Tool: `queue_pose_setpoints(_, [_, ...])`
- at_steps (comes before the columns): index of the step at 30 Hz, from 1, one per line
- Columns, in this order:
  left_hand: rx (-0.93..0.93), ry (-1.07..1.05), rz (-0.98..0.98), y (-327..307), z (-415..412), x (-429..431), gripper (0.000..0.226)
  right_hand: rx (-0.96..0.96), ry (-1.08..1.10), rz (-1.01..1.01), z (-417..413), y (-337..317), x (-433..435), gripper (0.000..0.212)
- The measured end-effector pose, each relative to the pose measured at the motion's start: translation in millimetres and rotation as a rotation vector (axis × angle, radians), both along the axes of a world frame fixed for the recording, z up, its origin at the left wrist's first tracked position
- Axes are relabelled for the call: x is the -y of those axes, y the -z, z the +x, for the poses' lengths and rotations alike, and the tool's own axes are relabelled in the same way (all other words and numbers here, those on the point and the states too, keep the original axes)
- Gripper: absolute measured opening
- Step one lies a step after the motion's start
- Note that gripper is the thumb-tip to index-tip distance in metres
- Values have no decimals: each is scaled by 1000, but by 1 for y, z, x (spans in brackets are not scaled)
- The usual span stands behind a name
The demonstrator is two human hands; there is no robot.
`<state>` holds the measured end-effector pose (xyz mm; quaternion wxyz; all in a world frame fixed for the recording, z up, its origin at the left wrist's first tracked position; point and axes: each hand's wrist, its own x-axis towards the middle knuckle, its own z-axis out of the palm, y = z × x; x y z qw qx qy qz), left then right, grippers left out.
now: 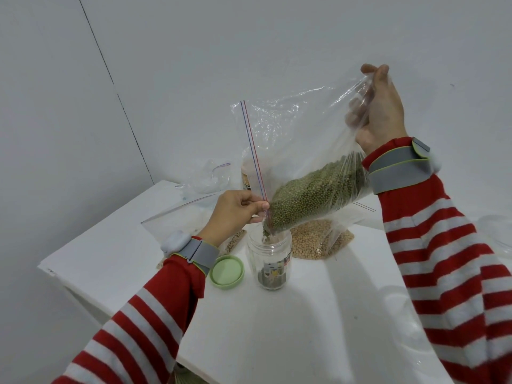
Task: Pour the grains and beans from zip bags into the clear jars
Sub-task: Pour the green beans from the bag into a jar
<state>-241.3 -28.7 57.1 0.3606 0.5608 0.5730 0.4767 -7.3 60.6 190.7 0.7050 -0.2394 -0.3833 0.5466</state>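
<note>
On the white table (277,328), the zip bag of green beans (313,195) is held up in the air above the clear jar (270,259). Its long axis slants from 1 o'clock down to 7 o'clock, and the lower corner of its open mouth points into the jar. The red-and-blue zip strip rises steeply toward 12 o'clock. The right hand (382,112) grips the raised bottom corner, its curled fingers showing only dimly through the plastic. The left hand (235,212) pinches the zip edge between thumb and fingers just above the jar. The bag's corner and a blurred fall of beans hide the jar's rim, and a label masks part of the thin dark layer at its bottom. At 2 o'clock of the jar lies a bag of tan beans (313,239), half covered by the lifted bag. Crumpled empty zip bags (205,176) sit at 11 o'clock. A pale green lid (227,271) lies just beside the jar at 9 o'clock.
</note>
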Motion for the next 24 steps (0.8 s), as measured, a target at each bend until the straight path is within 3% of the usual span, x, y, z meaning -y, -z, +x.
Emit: queue_pose_setpoints(24, [-55, 27, -4, -6, 0, -3, 13, -31, 79, -53, 16, 19, -12, 38])
